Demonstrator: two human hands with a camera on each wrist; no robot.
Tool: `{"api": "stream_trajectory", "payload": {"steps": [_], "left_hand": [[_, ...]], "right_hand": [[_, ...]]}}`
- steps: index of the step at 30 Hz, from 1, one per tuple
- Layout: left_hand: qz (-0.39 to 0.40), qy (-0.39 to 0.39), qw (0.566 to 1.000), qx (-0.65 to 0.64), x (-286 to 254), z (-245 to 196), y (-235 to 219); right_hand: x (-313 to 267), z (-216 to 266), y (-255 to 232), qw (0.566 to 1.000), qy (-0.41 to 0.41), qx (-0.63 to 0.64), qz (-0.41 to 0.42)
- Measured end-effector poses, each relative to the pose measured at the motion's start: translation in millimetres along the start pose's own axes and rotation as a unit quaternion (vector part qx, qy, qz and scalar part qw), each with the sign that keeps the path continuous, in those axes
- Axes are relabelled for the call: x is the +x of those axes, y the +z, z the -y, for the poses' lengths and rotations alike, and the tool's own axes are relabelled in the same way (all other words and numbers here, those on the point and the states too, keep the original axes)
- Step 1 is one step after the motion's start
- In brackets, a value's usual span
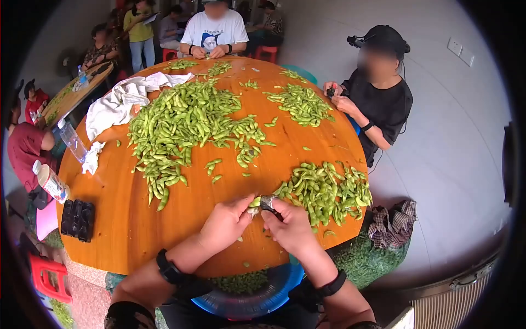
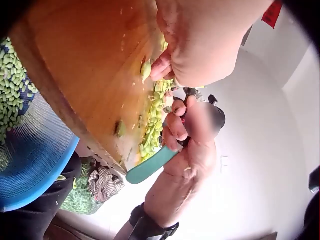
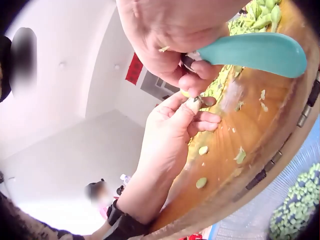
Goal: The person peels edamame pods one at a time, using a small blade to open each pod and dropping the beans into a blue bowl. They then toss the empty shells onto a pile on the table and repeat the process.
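Observation:
My left hand pinches a green soybean pod between thumb and fingertips, over the near part of the round table. Close beside it, my right hand grips a tool with a flat teal handle. The handle sticks out past the heel of the palm, and the tool's working end is mostly hidden by the fingers. Both hands' fingertips meet around the pod. Just beyond my right hand lies a heap of pods. Below the table edge, a blue mesh basket holds shelled green beans.
A large pod pile covers the middle left of the wooden table. Along the left edge are a white cloth, bottles and a black case. A person in black works at the right; another sits across.

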State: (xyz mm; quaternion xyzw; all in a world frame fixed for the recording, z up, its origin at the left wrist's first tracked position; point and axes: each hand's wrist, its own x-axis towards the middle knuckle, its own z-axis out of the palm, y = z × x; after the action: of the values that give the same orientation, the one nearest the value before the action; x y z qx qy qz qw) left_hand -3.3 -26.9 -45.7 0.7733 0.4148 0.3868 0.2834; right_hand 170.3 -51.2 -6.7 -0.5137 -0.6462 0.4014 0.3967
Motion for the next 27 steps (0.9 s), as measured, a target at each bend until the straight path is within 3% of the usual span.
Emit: {"api": "stream_trajectory", "payload": {"steps": [2, 6, 8, 10, 13, 15, 17, 18, 20, 22, 24, 27], "left_hand": [[0.001, 0.011, 1.000, -0.002, -1, -4, -1], [0.023, 0.042, 0.999, -0.021, -2, -2, 0], [0.042, 0.027, 0.998, -0.046, -2, -4, -1], [0.062, 0.010, 0.995, -0.071, -2, -5, -2], [0.048, 0.039, 0.998, 0.011, -1, -5, -3], [0.056, -0.051, 0.997, -0.030, -3, -4, -3], [0.062, -0.085, 0.993, -0.061, 0, -10, -7], [0.067, -0.115, 0.987, -0.092, 1, -13, -7], [0.035, -0.110, 0.987, -0.115, 2, -14, -4], [0.003, -0.103, 0.985, -0.138, 1, -9, 0], [-0.022, 0.106, 0.993, 0.052, 0, 2, 4], [-0.004, 0.054, 0.995, 0.083, -2, -4, -1]], "right_hand": [[-3, 10, -1, 0.993, 0.086, 0.074, 0.045], [-2, 8, -5, 0.967, 0.144, 0.202, 0.062], [-1, -8, -10, 0.932, 0.196, 0.290, 0.093], [-1, -11, -9, 0.927, 0.205, 0.301, 0.089], [-1, -15, -8, 0.914, 0.227, 0.325, 0.088], [-1, -16, -7, 0.905, 0.242, 0.337, 0.093], [0, -13, -6, 0.901, 0.252, 0.340, 0.091], [1, -10, -5, 0.901, 0.252, 0.340, 0.092], [4, -3, -5, 0.952, 0.185, 0.242, 0.046], [6, 1, -6, 0.964, 0.166, 0.207, 0.017], [5, 4, -3, 0.996, 0.062, 0.067, -0.008], [1, 6, 3, 0.998, 0.046, 0.047, -0.009]]}}
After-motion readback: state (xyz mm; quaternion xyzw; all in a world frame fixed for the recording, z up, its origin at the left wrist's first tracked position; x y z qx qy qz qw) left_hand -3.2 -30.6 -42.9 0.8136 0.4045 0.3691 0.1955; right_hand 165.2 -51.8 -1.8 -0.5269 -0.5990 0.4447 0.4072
